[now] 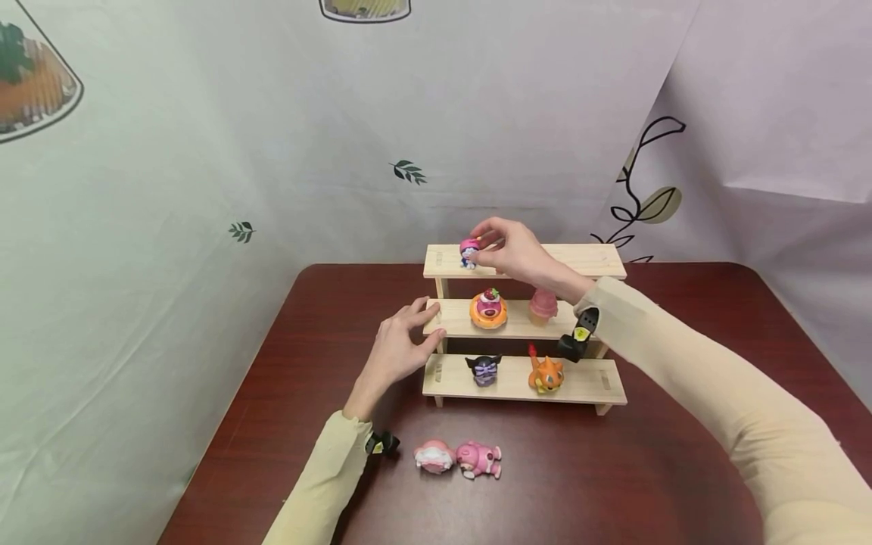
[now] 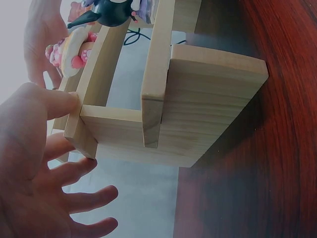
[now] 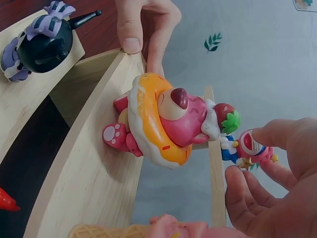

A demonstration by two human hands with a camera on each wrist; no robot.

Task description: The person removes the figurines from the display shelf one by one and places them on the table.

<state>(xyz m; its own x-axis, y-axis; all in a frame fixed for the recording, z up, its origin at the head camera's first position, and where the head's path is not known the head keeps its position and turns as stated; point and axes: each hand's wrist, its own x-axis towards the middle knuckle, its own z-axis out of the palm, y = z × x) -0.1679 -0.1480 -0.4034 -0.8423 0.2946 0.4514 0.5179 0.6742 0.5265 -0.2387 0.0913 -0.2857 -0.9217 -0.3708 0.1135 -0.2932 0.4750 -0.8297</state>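
A three-tier wooden shelf [image 1: 586,261] stands on a dark red table [image 1: 306,341]. My right hand [image 1: 480,242] reaches over the top tier and pinches a small pink-and-blue figure [image 1: 468,252] [image 3: 247,146] that stands there. My left hand [image 1: 432,322] holds the left end of the middle tier between thumb [image 3: 131,34] and forefinger. On the middle tier are a pink bear in an orange ring [image 1: 488,309] [image 3: 168,119] and a pink ice-cream toy [image 1: 543,305]. The bottom tier holds a black-and-purple figure [image 1: 484,369] and an orange dragon [image 1: 546,373].
Two pink figures [image 1: 434,456] [image 1: 480,459] lie on the table in front of the shelf. A printed cloth backdrop [image 1: 204,151] hangs close behind and to the left of the table. Both wrists carry small black cameras [image 1: 579,333].
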